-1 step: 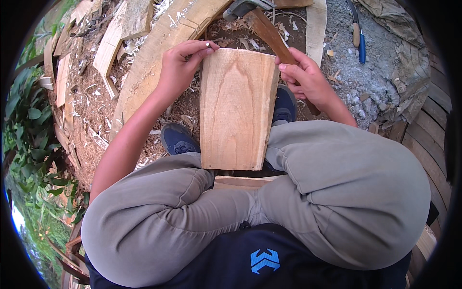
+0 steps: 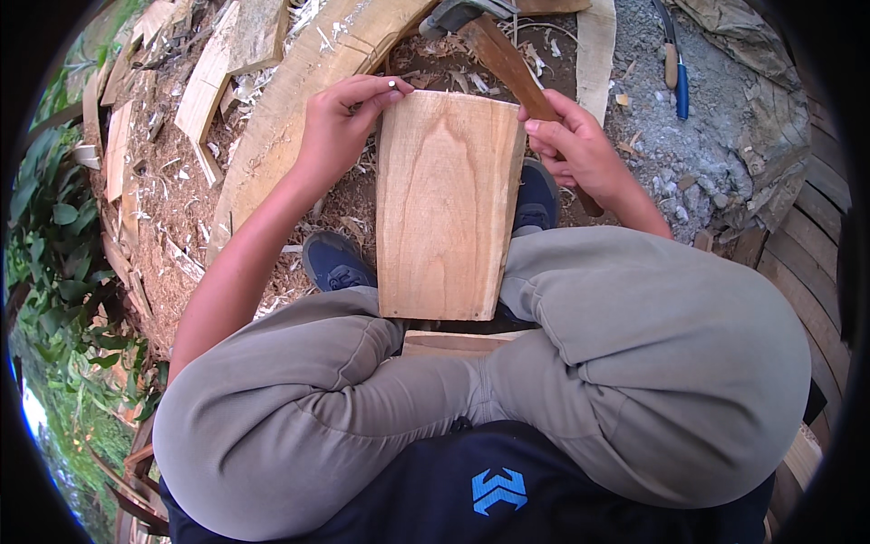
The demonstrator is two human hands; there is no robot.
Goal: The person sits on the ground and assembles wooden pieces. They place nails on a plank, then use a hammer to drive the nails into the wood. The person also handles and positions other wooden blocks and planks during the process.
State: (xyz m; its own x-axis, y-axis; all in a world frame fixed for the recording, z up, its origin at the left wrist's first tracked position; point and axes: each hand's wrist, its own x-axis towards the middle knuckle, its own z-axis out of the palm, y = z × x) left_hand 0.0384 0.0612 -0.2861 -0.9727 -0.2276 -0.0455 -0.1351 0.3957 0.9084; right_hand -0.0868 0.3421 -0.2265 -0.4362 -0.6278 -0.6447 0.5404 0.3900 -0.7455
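Note:
A pale wooden board (image 2: 449,204) stands upright between my knees, its lower end against my grey trousers. My left hand (image 2: 340,122) grips the board's top left corner, fingers curled over the upper edge. My right hand (image 2: 580,150) is closed around the brown wooden handle of a hatchet-like tool (image 2: 498,54), right beside the board's top right corner. The tool's grey metal head (image 2: 458,14) points away from me near the top of the view. A second flat piece of wood (image 2: 453,343) lies between my thighs under the board.
My blue shoes (image 2: 335,263) rest on ground covered in shavings. A long curved plank (image 2: 299,100) and several offcuts (image 2: 217,72) lie to the left. A blue-handled tool (image 2: 680,86) lies on grey gravel (image 2: 698,163). Wooden slats (image 2: 816,236) run along the right, plants (image 2: 54,227) along the left.

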